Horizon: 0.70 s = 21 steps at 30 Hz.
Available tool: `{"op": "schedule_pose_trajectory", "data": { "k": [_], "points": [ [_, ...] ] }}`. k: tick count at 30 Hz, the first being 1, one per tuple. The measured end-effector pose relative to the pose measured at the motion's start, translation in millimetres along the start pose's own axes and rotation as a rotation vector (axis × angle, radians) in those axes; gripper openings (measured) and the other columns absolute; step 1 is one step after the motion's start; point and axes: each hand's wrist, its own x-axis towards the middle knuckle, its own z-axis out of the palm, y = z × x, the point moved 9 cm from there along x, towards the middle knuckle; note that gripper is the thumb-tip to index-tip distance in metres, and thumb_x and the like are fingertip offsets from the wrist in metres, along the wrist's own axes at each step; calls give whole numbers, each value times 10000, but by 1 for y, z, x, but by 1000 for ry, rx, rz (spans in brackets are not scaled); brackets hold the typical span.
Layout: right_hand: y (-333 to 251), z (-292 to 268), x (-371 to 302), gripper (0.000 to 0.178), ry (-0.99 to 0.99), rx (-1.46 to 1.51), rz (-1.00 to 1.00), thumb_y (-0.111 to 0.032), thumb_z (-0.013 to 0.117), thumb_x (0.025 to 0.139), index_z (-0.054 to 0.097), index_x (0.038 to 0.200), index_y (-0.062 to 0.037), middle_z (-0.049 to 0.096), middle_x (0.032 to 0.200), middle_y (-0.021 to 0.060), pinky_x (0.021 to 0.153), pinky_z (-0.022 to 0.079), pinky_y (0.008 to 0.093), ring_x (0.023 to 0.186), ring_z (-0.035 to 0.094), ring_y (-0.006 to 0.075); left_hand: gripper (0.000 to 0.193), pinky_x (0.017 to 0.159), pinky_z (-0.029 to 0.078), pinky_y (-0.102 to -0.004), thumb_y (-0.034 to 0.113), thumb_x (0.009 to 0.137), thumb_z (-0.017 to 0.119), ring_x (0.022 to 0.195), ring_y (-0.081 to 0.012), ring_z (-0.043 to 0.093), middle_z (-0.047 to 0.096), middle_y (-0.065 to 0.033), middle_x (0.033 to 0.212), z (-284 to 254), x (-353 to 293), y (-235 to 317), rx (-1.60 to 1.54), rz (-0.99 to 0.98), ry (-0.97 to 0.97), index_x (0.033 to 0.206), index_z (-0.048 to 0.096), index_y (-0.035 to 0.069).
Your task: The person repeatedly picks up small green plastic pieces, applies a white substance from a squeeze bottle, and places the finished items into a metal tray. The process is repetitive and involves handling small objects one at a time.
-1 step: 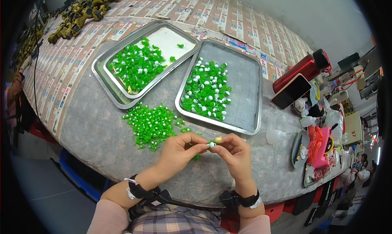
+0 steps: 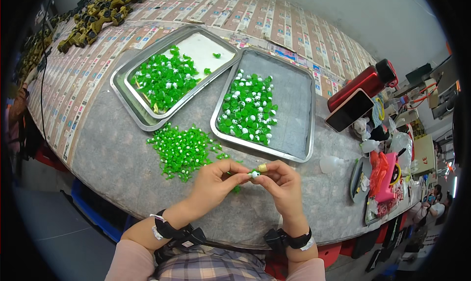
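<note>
A small green-and-white toy eye piece (image 2: 254, 174) with a black dot is pinched between both hands, above the grey-covered table. My left hand (image 2: 214, 184) grips its left side between thumb and forefinger. From the right, my right hand (image 2: 283, 187) holds it with thumb and fingertips; a yellowish wrap covers one finger. Just beyond my left hand lies a loose pile of small green and white parts (image 2: 182, 149). Larger green-and-white eye pieces (image 2: 248, 107) fill the left part of a metal tray (image 2: 297, 104) ahead. A few green bits lie under my fingers.
At far left, a second metal tray (image 2: 219, 48) of green-and-white pieces sits on another tray. To the right stand a red bottle (image 2: 360, 84), a leaning phone (image 2: 350, 110), a translucent cup (image 2: 331, 164) and a pink holder (image 2: 387, 178). Yellow toy vehicles (image 2: 100, 16) are heaped at the far left.
</note>
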Motion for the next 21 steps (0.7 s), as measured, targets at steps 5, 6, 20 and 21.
{"op": "schedule_pose_trajectory", "data": {
  "k": [5,6,20,21],
  "points": [
    [4,3,2,238,-83,12,52,-29,566,769,538,996,37,587,877,81,706,448,209,807,554,114,95,579,450,-232,26,696,621,656,-139,571,594,-77,747,5,-7,37,467,394,42,785,588,17],
    [5,2,2,235,-88,6,54,-34,564,771,540,993,38,588,880,84,706,448,210,804,554,113,102,566,451,-240,29,683,630,647,-153,575,594,-83,745,7,-9,42,537,458,42,776,588,23],
    [7,-1,14,190,33,88,-40,-50,567,767,566,944,18,598,839,79,650,444,215,722,556,111,92,586,428,-208,35,720,602,645,-98,550,593,-35,747,-28,8,30,303,214,143,806,591,4],
    [5,-4,14,182,34,-124,-94,-50,573,758,570,931,7,598,825,72,640,441,215,704,554,108,101,591,427,-202,29,724,598,649,-87,544,593,-28,758,-43,11,33,200,191,201,821,594,0]
  ]
}}
